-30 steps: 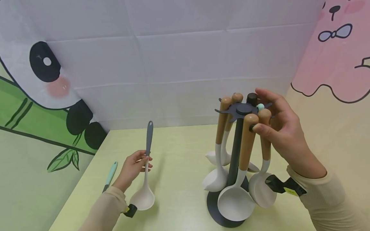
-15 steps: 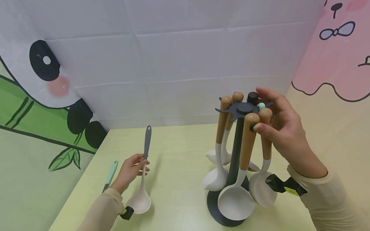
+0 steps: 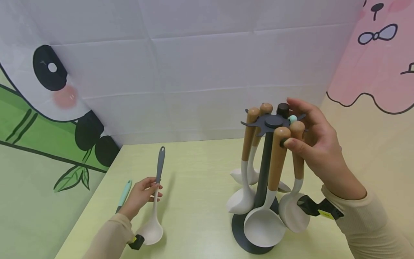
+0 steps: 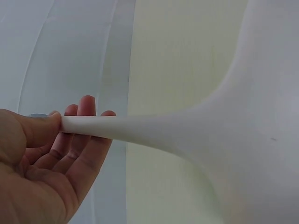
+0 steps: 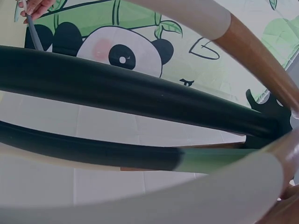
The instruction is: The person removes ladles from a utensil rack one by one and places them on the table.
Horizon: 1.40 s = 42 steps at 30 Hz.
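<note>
In the head view, my left hand [image 3: 138,198] pinches a soup ladle [image 3: 152,231] by its stem, just below the grey handle. The ladle's white bowl hangs low and its handle points up. The left wrist view shows the thumb on the white stem [image 4: 91,125], with the fingers behind it. My right hand [image 3: 320,144] holds the top of a dark utensil rack [image 3: 266,169], its thumb at a hook tip beside a wooden-handled ladle [image 3: 264,227]. Its other fingers are partly hidden behind the handles.
Several white utensils with wooden handles hang around the rack, including another ladle [image 3: 240,202]. A mint-handled utensil [image 3: 125,193] lies on the pale table [image 3: 197,187] at the left, partly hidden by the left arm. A printed cloth wall [image 3: 200,72] stands behind.
My left hand has moved left and toward the table's near side, taking the soup ladle with it. The right hand stays at the rack's top.
</note>
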Available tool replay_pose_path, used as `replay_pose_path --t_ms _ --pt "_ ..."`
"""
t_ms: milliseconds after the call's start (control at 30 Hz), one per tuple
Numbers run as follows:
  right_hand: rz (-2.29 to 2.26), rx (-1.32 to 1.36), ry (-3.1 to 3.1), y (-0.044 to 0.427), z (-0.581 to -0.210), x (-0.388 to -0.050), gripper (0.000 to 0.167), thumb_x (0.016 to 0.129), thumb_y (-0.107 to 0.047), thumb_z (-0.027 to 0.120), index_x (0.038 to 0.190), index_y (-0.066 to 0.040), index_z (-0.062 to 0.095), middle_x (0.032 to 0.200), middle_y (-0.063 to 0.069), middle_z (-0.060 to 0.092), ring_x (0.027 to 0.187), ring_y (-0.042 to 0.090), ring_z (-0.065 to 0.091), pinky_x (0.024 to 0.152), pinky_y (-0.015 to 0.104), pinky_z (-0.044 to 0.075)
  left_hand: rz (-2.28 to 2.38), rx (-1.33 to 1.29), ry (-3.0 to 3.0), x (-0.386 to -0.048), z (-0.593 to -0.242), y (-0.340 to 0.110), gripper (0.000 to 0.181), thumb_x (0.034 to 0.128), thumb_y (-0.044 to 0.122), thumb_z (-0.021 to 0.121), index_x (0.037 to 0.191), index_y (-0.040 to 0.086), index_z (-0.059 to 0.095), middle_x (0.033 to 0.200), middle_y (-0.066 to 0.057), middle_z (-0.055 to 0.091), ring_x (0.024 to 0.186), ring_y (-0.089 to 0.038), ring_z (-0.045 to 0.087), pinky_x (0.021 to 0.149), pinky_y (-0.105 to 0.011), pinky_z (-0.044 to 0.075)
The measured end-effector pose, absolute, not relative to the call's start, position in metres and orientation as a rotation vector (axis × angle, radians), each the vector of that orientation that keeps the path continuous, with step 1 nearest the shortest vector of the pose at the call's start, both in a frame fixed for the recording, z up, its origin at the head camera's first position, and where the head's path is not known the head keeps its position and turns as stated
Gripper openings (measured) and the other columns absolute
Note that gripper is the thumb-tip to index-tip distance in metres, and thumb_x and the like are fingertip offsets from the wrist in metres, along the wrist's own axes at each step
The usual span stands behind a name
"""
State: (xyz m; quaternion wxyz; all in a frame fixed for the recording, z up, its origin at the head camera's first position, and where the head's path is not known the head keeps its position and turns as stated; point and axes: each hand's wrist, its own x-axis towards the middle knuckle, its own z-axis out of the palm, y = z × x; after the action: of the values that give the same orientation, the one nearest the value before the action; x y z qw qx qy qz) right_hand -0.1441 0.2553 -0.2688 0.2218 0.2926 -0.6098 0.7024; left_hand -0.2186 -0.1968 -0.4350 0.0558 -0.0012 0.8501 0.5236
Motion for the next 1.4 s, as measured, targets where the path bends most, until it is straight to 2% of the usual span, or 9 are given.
replay_pose_path --t_ms 300,500,900,1400 --pt "1.949 0.82 -1.675 0.255 -0.269 -0.144 0.065 0.084 -0.002 0.076 0.143 -0.001 0.048 0.134 0.018 0.046 0.107 0.02 0.05 0.085 0.02 0.051 1.554 -0.019 2.571 -0.217 -0.443 -0.205 0.032 0.1025 0.001 0.05 0.13 -0.013 0.047 0.109 -0.027 0.063 0.084 -0.027 0.07 0.073 -0.041 0.061" --pt "1.942 0.81 -1.677 0.255 -0.269 -0.144 0.066 0.084 -0.004 0.077 0.143 -0.001 0.048 0.134 0.018 0.046 0.108 0.021 0.049 0.087 0.02 0.049 1.549 -0.009 2.565 -0.215 -0.445 -0.209 0.032 0.1026 0.001 0.048 0.13 -0.016 0.045 0.108 -0.029 0.063 0.083 -0.026 0.07 0.073 -0.041 0.061" --pt "1.942 0.815 -1.67 0.255 -0.269 -0.144 0.066 0.084 -0.004 0.077 0.143 -0.002 0.049 0.134 0.018 0.046 0.109 0.021 0.049 0.087 0.02 0.049 1.562 -0.059 2.537 -0.212 -0.452 -0.218 0.033 0.1022 0.0 0.048 0.129 -0.019 0.046 0.104 -0.028 0.064 0.079 -0.024 0.07 0.068 -0.039 0.061" --pt "1.952 0.818 -1.669 0.255 -0.268 -0.144 0.066 0.084 -0.004 0.077 0.143 -0.002 0.048 0.135 0.018 0.045 0.11 0.022 0.049 0.088 0.02 0.049 1.564 -0.087 2.491 -0.206 -0.465 -0.228 0.031 0.101 -0.003 0.047 0.127 -0.021 0.045 0.103 -0.027 0.065 0.078 -0.023 0.068 0.069 -0.042 0.061"
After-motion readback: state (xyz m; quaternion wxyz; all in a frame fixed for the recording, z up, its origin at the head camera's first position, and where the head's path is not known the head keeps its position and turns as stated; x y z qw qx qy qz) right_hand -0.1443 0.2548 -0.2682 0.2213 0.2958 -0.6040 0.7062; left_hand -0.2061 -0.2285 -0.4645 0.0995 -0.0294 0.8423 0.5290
